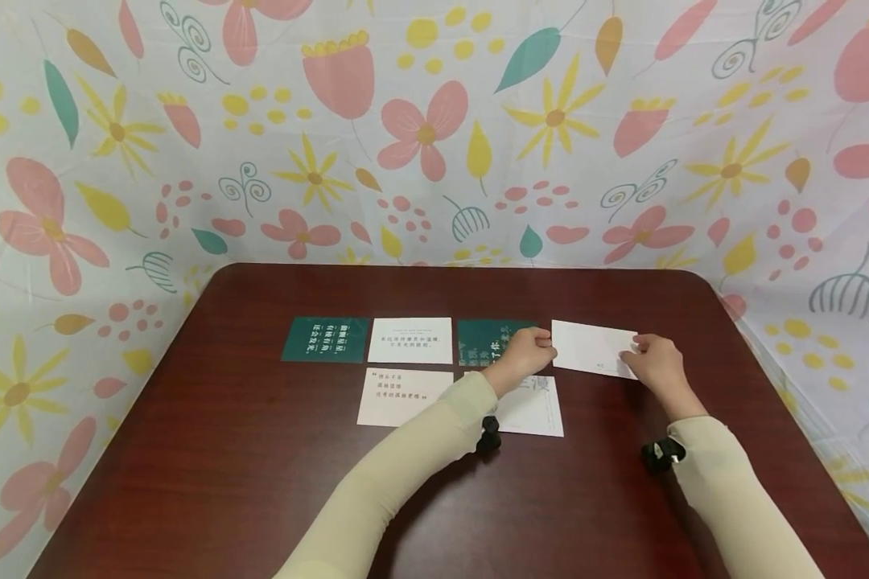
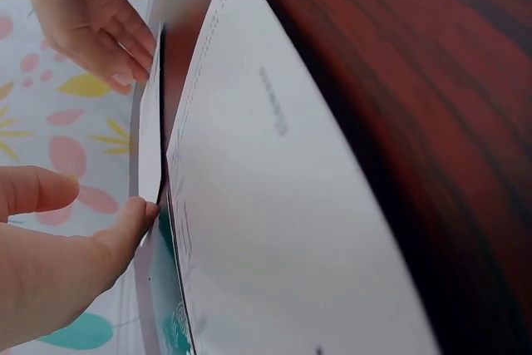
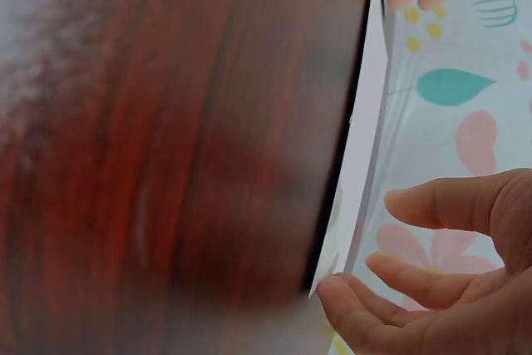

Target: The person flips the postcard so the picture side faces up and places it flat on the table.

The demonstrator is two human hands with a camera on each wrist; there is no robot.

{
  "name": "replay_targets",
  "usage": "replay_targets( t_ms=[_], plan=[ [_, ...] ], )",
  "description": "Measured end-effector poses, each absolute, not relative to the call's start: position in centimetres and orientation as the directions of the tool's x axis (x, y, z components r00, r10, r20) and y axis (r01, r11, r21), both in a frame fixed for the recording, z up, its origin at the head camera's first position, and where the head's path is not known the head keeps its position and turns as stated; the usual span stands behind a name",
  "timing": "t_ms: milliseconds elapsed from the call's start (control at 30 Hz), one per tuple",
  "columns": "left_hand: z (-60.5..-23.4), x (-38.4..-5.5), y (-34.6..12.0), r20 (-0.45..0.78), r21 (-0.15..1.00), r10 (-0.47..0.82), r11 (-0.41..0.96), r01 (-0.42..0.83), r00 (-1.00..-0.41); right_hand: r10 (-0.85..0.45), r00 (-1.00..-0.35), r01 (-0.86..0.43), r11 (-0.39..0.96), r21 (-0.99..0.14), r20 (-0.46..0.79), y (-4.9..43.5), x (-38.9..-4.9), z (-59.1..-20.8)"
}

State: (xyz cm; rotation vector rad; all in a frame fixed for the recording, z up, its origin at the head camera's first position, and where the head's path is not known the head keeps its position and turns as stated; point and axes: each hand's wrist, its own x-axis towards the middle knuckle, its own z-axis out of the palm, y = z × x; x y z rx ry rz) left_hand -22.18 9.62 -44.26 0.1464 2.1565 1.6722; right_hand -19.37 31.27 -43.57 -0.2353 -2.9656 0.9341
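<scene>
On the dark red tabletop lies a plain white card (image 1: 592,347), slightly askew, with a hand at each short side. My left hand (image 1: 523,355) touches its left edge with a fingertip and covers part of a green card (image 1: 471,331). At the right edge, my right hand (image 1: 655,363) rests its thumb on the card. Both wrist views show a gap between the thumb and fingers of the left hand (image 2: 75,255) and of the right hand (image 3: 432,280). Beneath the left forearm lies a white printed card (image 1: 529,414), partly hidden.
Left of the hands are another green card (image 1: 326,339), a white card with text (image 1: 409,341) and a pinkish card with red writing (image 1: 398,394). A floral cloth (image 1: 434,201) hangs behind the wooden table (image 1: 210,450). Black cameras sit on both wrists.
</scene>
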Motion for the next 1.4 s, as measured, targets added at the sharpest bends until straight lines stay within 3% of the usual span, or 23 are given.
replay_targets(
  t_ms=[567,933,1400],
  plan=[
    [-44.5,-21.9,10.5,-0.263,0.944,0.292,0.277,-0.182,-0.920,0.214,-0.976,0.198,0.765,-0.612,-0.047,31.8,-19.7,-44.1],
    [-44.7,-22.0,10.1,-0.266,0.951,0.282,0.231,-0.204,-0.922,0.291,-0.946,0.299,0.612,-0.732,-0.143,32.3,-19.8,-43.6],
    [-44.4,-22.3,9.5,-0.256,0.964,0.165,0.124,-0.237,-0.953,0.282,-0.941,0.294,0.395,-0.870,-0.190,32.7,-20.5,-43.2]
  ],
)
